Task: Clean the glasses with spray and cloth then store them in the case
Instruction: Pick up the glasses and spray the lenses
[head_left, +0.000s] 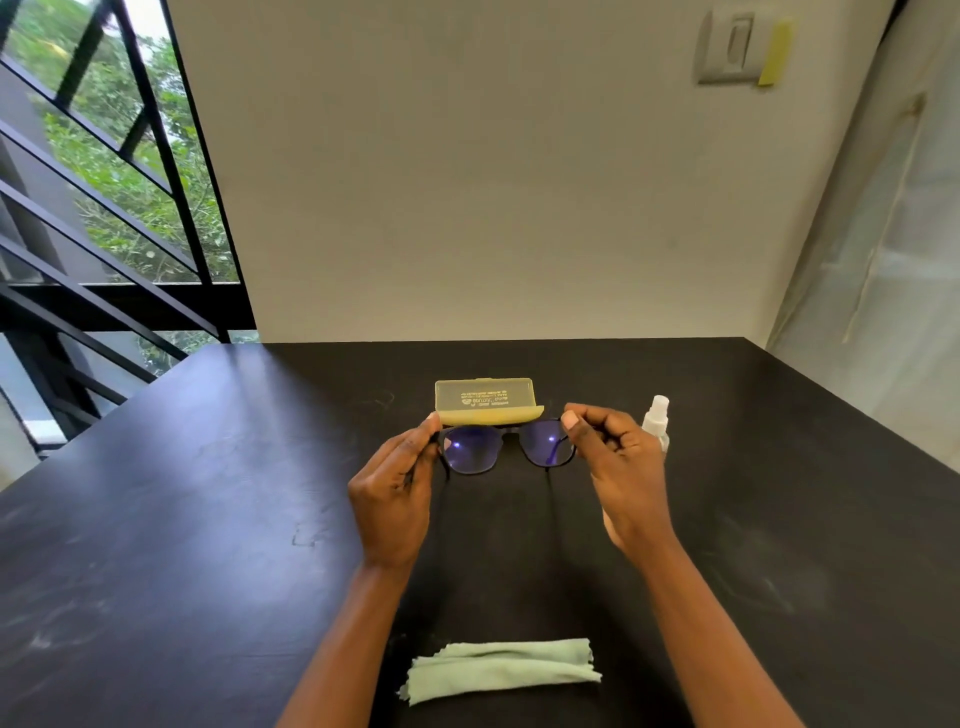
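Near me lies the cloth (503, 667); both hands, left (397, 499) and right (618, 467), pinch the glasses (506, 447) crosswise, case (485, 402) just beyond.

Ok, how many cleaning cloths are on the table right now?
1. A pale green cloth lies crumpled on the near edge of the black table, between the person's forearms. No other shows, though one could lie out of view.
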